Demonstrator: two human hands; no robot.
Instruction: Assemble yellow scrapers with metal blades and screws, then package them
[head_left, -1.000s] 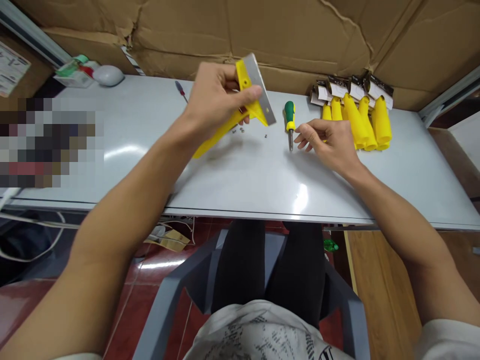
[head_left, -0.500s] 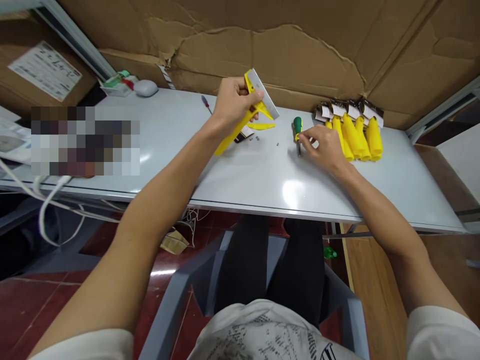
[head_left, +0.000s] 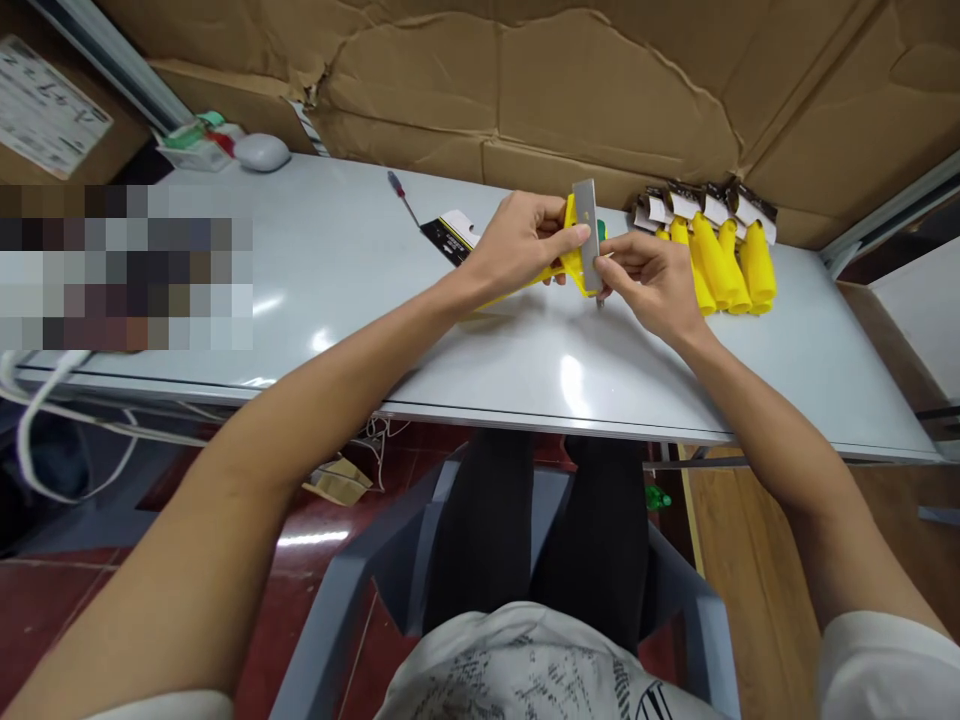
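Note:
My left hand (head_left: 525,240) is closed around a yellow scraper (head_left: 574,262), its thumb pressed on the flat metal blade (head_left: 587,225). The blade stands nearly upright, and the yellow handle runs down to the left under my wrist. My right hand (head_left: 652,280) is at the blade's lower right edge, thumb against the metal and fingers curled beside it. Whether a small part sits between those fingers is hidden. Behind the blade, a screwdriver's green handle (head_left: 601,230) shows in part. Left of my left hand lies a black and white card (head_left: 446,240).
Several yellow handles (head_left: 724,265) with black and white cards lie at the right. A thin screwdriver (head_left: 397,187) rests by the card. Far left are a grey computer mouse (head_left: 262,152) and a small box (head_left: 196,147). Cardboard (head_left: 555,90) lines the table's back.
My left hand has brought the scraper right and turned its blade more upright. My right hand has shifted slightly and now meets the blade. The view has turned a little to the right.

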